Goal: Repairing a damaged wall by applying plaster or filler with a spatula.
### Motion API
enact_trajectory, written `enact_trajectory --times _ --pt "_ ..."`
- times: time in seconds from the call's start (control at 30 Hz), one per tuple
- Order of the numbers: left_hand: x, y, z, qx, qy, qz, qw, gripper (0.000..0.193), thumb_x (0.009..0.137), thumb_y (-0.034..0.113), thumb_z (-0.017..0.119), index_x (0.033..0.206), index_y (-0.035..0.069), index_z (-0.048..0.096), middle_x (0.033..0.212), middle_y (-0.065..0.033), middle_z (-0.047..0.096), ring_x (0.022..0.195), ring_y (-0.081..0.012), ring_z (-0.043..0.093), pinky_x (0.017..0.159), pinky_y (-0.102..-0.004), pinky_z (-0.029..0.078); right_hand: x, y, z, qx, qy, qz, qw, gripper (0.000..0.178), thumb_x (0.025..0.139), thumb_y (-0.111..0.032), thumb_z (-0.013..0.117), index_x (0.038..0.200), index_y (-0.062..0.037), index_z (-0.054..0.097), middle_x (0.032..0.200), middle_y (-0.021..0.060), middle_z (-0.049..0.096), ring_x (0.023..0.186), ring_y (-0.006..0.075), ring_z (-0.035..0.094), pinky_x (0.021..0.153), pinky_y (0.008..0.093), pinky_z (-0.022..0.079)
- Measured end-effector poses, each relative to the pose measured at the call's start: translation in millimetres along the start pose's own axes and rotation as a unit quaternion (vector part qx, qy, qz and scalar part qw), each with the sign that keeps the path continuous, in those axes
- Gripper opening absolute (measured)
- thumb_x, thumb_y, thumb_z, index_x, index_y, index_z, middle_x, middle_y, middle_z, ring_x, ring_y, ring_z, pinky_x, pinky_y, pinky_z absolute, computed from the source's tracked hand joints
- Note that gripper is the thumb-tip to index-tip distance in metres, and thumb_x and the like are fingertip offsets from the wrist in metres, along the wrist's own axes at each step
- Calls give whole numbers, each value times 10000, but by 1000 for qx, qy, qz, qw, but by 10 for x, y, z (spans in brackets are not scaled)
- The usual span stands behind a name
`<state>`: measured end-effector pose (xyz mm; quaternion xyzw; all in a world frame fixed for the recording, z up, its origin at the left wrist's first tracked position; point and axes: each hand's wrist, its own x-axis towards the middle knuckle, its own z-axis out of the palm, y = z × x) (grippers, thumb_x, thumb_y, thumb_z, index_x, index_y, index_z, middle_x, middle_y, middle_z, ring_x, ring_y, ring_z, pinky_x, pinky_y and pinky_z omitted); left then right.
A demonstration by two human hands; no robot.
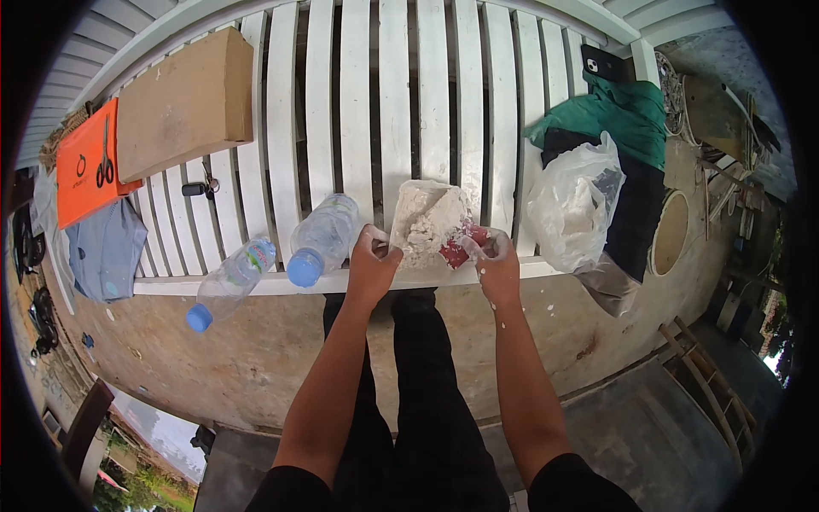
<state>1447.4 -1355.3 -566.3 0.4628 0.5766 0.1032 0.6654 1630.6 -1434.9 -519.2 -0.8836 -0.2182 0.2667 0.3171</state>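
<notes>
A shallow, clear plastic container (401, 203) with clumpy off-white powder (424, 230) in it sits at the near edge of the white slatted bench. My left hand (374, 260) pinches the container's left rim between thumb and fingers. At the right side my right hand (496, 266) is closed on a small red object (461, 247), which lies partly in the powder and is dusted with it. The exact kind of that object cannot be made out. Powder coats the fingers of my right hand, and bits of it cling to the wrist.
Two clear bottles with blue caps, a larger one (324, 239) and a smaller one (232, 282), lie left of my left hand. Right of my hands is a crumpled white plastic bag (576, 205) beside green cloth (610, 119). A cardboard box (188, 98), scissors (105, 158) and keys (201, 187) are farther left.
</notes>
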Motion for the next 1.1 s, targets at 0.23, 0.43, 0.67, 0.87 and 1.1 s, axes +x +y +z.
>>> enact_trajectory --times 0.23,0.43,0.67,0.87,1.1 --pt "-474 523 -58 -376 -90 19 922 615 712 -57 487 1306 -2 337 1143 -140 529 1055 -214 544 903 -329 436 -377 -658 -380 201 -180 18 963 244 839 -17 619 1070 15 546 921 56 624 817 85 582 735 232 475" --pt "-1360 1324 -267 -572 -266 -46 774 803 725 171 642 1393 28 221 1321 -167 418 1189 -330 463 991 -462 395 -1012 -1542 -1351 352 -135 -11 926 255 847 -23 611 1090 17 547 955 56 618 845 89 581 741 235 474" --pt "-2538 2601 -406 -553 -463 -50 691 792 708 281 666 1359 6 311 1321 -169 438 1206 -345 446 1020 -489 351 -2097 -2681 -2563 246 127 -207 938 128 775 -37 671 883 17 629 729 61 622 656 102 588 594 255 462" --pt "-3562 3363 -545 -567 -455 56 685 742 781 485 492 1382 81 328 1337 -169 435 1195 -370 453 998 -541 361 -2882 -3464 -3064 152 188 -306 921 181 728 -71 699 869 13 624 728 128 623 624 260 619 590 319 477" --pt "-4114 3508 -581 -482 -404 2 777 660 816 543 397 1357 167 391 1308 -117 479 1161 -344 480 998 -503 364 -3459 -3470 -3213 53 331 -333 881 278 671 -116 743 861 40 613 826 192 637 748 333 646 684 347 509"
